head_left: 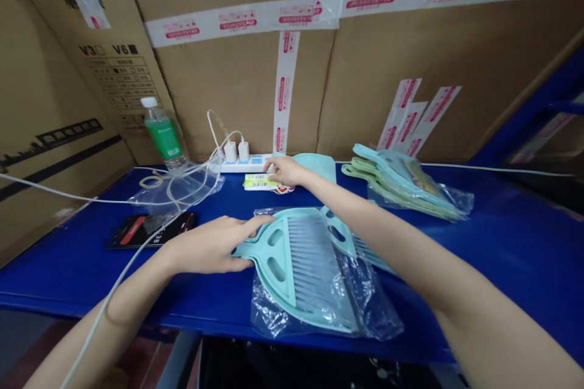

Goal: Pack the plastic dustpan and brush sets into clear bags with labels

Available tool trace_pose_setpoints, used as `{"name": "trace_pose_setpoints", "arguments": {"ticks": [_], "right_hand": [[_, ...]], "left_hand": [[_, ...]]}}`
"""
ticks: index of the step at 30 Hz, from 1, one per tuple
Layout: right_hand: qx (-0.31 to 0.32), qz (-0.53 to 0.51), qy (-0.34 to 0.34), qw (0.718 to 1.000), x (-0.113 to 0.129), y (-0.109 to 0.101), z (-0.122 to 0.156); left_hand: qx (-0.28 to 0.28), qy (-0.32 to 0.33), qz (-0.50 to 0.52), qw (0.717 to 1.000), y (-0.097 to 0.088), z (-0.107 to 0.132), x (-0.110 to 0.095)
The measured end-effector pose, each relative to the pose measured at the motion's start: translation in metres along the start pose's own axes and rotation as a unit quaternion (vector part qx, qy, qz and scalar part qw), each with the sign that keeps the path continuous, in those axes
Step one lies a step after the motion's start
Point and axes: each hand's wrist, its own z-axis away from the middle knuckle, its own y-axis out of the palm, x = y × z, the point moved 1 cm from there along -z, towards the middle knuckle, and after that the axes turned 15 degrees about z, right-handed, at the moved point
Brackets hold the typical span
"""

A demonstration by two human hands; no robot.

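Observation:
My left hand [210, 246] is closed around the handle of a light blue dustpan and brush set [278, 264]. The set lies bristles up at the table's front, partly inside a clear plastic bag [381, 310]. Beside it, a second light blue brush [340, 234] shows from under my right forearm. Farther back, my right hand [287, 171] has its fingers bent onto a small stack of yellow and white printed cards [258, 182]; the fingertips are partly hidden. Just behind that hand lies a light blue dustpan [322, 164].
Bagged green and blue dustpan sets [406, 182] are piled at the back right. A white power strip [255, 164] with two chargers, a bottle [164, 137], a phone [152, 230] and loose white cables occupy the left. Cardboard [228, 85] walls the blue table [502, 255].

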Motion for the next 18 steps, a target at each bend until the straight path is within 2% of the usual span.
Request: {"name": "trace_pose_setpoints", "arguments": {"ticks": [3,6,10,14,16,18], "right_hand": [[-0.021,0.022,-0.010,0.999,0.006,0.006,-0.003],[-0.042,0.030,-0.021,0.998,0.009,-0.003,0.012],[-0.036,0.018,-0.003,0.999,0.007,-0.019,0.061],[-0.053,-0.020,0.099,0.993,-0.006,-0.023,0.119],[-0.059,-0.085,0.131,0.986,-0.014,-0.022,0.139],[-0.013,-0.193,0.137,0.972,-0.018,-0.021,0.148]], "left_hand": [[-0.008,0.010,0.009,1.000,0.003,0.001,0.000],[-0.006,0.032,0.021,0.999,0.005,0.001,0.003],[0.014,0.050,-0.009,0.999,0.005,-0.002,0.009],[-0.004,0.054,-0.019,0.998,-0.001,-0.005,0.013],[-0.028,0.051,-0.004,0.998,-0.006,-0.006,0.014],[-0.050,0.043,0.007,0.998,-0.011,-0.007,0.015]]}}
